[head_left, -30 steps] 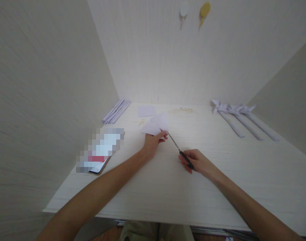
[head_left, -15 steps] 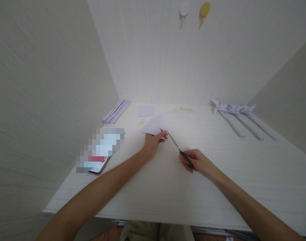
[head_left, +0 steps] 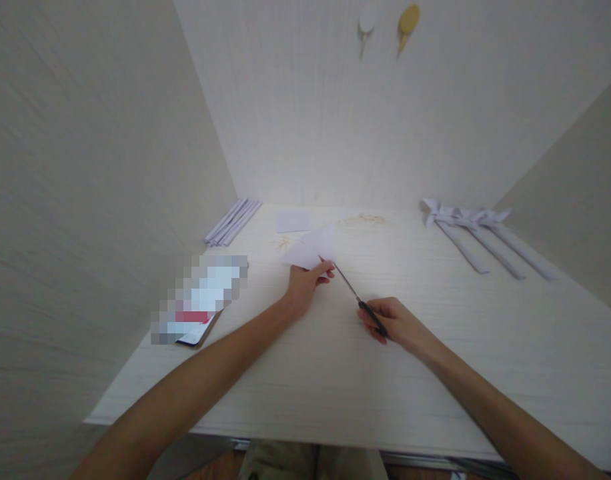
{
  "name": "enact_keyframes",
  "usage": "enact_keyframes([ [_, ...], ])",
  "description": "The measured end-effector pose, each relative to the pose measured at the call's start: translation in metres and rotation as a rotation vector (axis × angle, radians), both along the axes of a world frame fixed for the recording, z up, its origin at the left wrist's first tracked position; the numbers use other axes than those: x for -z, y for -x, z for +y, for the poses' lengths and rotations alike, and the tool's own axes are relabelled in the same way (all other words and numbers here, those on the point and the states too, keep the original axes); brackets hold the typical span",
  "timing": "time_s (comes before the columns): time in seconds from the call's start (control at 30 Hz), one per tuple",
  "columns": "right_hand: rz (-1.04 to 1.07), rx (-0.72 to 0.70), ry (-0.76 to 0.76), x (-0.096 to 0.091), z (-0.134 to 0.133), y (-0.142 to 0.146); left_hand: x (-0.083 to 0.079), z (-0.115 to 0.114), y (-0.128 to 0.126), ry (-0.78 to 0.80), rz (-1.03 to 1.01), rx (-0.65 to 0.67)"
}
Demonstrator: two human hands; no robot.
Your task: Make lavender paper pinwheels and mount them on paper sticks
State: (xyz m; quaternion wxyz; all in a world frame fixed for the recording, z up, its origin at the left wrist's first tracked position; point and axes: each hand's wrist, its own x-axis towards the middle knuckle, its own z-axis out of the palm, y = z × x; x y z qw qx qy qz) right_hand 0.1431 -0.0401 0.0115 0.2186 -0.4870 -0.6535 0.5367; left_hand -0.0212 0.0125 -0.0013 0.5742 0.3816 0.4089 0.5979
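My left hand [head_left: 308,281] pinches the lower edge of a pale sheet of paper [head_left: 310,248] between thumb and fingers, just above the table. My right hand [head_left: 385,317] is closed round the black handles of a pair of scissors [head_left: 353,290]. Their blades point up and left, and the tip lies at the paper beside my left thumb. Whether the blades are apart is too small to make out. Behind the held sheet, a second pale piece of paper [head_left: 293,221] lies flat on the table.
Rolled paper sticks [head_left: 233,223] lie at the back left, with a phone [head_left: 205,303], partly blurred out, nearer me. Several paper strips with folded tops [head_left: 470,230] rest at the back right. Thin yellowish strands [head_left: 370,219] lie near the back wall. Walls close in the white table [head_left: 295,387].
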Motion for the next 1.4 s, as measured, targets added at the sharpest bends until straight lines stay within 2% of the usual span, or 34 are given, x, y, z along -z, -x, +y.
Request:
enact_keyframes([
  [0.37, 0.051, -0.015, 0.017, 0.01, 0.003, -0.003, 0.001, 0.0, 0.0, -0.022, -0.038, -0.005],
  [1.4, 0.041, -0.008, 0.012, 0.005, 0.001, 0.0, 0.0, -0.002, -0.001, -0.01, 0.013, 0.021],
])
